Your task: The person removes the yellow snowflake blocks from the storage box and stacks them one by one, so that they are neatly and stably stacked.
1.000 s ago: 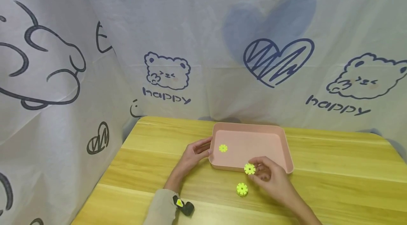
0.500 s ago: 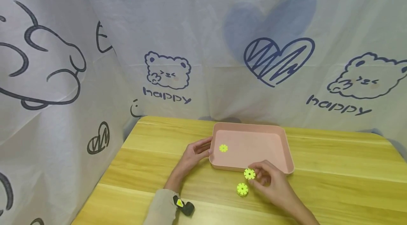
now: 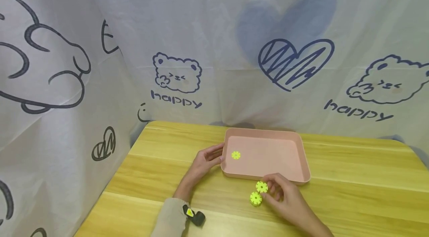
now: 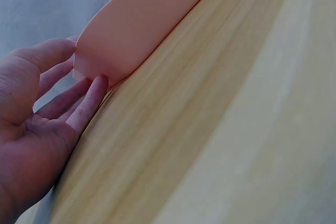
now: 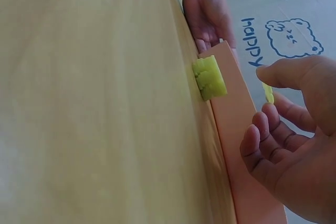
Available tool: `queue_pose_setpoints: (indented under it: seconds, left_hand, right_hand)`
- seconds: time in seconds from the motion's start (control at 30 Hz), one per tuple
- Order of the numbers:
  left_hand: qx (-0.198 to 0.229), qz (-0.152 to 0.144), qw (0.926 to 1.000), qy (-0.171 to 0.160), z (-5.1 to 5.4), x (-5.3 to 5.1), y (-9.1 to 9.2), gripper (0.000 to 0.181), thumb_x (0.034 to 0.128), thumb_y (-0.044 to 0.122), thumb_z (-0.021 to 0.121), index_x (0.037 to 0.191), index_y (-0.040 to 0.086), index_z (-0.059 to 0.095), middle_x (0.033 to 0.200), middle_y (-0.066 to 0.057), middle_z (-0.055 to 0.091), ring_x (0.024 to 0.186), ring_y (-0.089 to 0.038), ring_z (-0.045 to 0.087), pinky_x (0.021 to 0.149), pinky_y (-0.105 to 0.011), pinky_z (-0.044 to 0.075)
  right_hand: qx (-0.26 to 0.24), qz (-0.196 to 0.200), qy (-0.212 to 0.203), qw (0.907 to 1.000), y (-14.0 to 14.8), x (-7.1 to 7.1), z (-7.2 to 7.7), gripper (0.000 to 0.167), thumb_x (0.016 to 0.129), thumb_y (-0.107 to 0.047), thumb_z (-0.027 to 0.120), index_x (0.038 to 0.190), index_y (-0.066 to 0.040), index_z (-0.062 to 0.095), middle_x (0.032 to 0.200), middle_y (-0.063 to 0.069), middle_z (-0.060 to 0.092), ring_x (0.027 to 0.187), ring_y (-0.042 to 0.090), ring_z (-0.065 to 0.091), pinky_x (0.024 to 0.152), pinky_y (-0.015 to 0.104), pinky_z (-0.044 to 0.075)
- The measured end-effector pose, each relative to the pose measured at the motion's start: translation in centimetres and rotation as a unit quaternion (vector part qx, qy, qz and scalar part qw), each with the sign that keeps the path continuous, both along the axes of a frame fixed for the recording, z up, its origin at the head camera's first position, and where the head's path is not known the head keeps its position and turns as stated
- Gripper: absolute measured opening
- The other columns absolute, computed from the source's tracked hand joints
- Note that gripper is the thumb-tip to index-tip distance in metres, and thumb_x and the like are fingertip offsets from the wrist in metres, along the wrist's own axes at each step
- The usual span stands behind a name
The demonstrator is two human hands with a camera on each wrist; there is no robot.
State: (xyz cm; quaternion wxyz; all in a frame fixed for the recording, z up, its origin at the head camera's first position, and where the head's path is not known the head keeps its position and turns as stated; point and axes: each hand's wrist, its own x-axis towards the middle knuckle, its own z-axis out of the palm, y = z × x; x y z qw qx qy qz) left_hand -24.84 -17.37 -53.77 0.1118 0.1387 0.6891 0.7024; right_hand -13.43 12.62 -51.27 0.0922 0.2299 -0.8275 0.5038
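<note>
In the head view my right hand [image 3: 285, 198] pinches a yellow-green snowflake disc [image 3: 261, 187], round and notched with a small centre hole. Just below it a short stack of matching discs [image 3: 256, 198] stands on the table, seen side-on as a yellow-green stack [image 5: 210, 78] in the right wrist view. Held edge-on there, the pinched disc [image 5: 268, 93] shows between thumb and fingers. My left hand [image 3: 203, 163] touches the left side of a pink tray [image 3: 264, 177], its fingers [image 4: 90, 103] nearly straight at the tray's corner. One disc [image 3: 236, 155] lies flat in the tray.
The tray sits near the back of a wooden table [image 3: 355, 177]. A white cloth [image 3: 214, 43] printed with hearts and bears hangs behind and at the left. On my left sleeve is a small black device [image 3: 194, 216].
My right hand has drawn back from above the tray's front rim towards me, bringing the pinched disc down close to the stack. My left hand stays at the tray.
</note>
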Motion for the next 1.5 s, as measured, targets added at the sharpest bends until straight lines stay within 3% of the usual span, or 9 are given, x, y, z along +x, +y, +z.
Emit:
queue_pose_setpoints:
  seconds: [0.4, 0.57, 0.8, 1.07, 1.5]
  left_hand:
    - [-0.002, -0.004, 1.0, 0.006, -0.2, 0.1, 0.0, 0.051, 0.0999, 0.001, 0.065, 0.149, -0.003, 0.05, 0.151, -0.021, 0.05, 0.139, -0.035, 0.05, 0.108, -0.034, 0.048]
    - [0.001, -0.002, 1.0, -0.001, -0.2, 0.1, 0.0, 0.051, 0.0996, 0.0, 0.065, 0.149, -0.003, 0.05, 0.151, -0.02, 0.051, 0.139, -0.034, 0.05, 0.108, -0.033, 0.048]
    - [0.005, -0.001, 1.0, 0.001, 0.0, 0.3, -0.1, 0.051, 0.1, -0.001, 0.064, 0.149, -0.004, 0.049, 0.151, -0.022, 0.05, 0.139, -0.036, 0.05, 0.107, -0.033, 0.049]
    - [0.006, 0.003, 1.0, -0.003, 0.0, 0.2, -0.1, 0.051, 0.0995, -0.001, 0.065, 0.148, -0.003, 0.05, 0.151, -0.02, 0.051, 0.139, -0.035, 0.05, 0.107, -0.033, 0.049]
    - [0.004, -0.001, 1.0, 0.0, 0.1, 0.1, 0.0, 0.051, 0.1002, 0.001, 0.064, 0.149, -0.004, 0.049, 0.151, -0.021, 0.05, 0.139, -0.035, 0.049, 0.108, -0.034, 0.048]
  right_hand:
    - [-0.008, 0.012, -0.041, 0.9991, 0.0, 0.6, -0.6, 0.035, 0.083, -0.006, 0.085, 0.114, -0.008, 0.069, 0.087, -0.003, 0.061, 0.072, 0.014, 0.059, 0.055, 0.023, 0.053]
    - [-0.015, 0.029, -0.052, 0.9981, -0.2, 0.6, -0.9, 0.034, 0.083, -0.008, 0.085, 0.113, -0.009, 0.069, 0.088, -0.001, 0.061, 0.072, 0.015, 0.059, 0.054, 0.023, 0.053]
    - [-0.002, 0.024, -0.067, 0.9975, -0.6, 0.7, -1.0, 0.031, 0.084, -0.011, 0.085, 0.11, -0.013, 0.07, 0.089, -0.002, 0.06, 0.072, 0.018, 0.058, 0.054, 0.023, 0.052]
    - [-0.003, 0.031, -0.049, 0.9983, -0.8, 0.8, -1.4, 0.03, 0.084, -0.013, 0.086, 0.109, -0.013, 0.071, 0.093, -0.004, 0.059, 0.073, 0.016, 0.056, 0.053, 0.022, 0.049]
    - [0.01, 0.026, -0.055, 0.9981, -0.9, 0.8, -1.7, 0.031, 0.082, -0.015, 0.088, 0.108, -0.014, 0.07, 0.094, -0.006, 0.058, 0.074, 0.015, 0.054, 0.053, 0.021, 0.048]
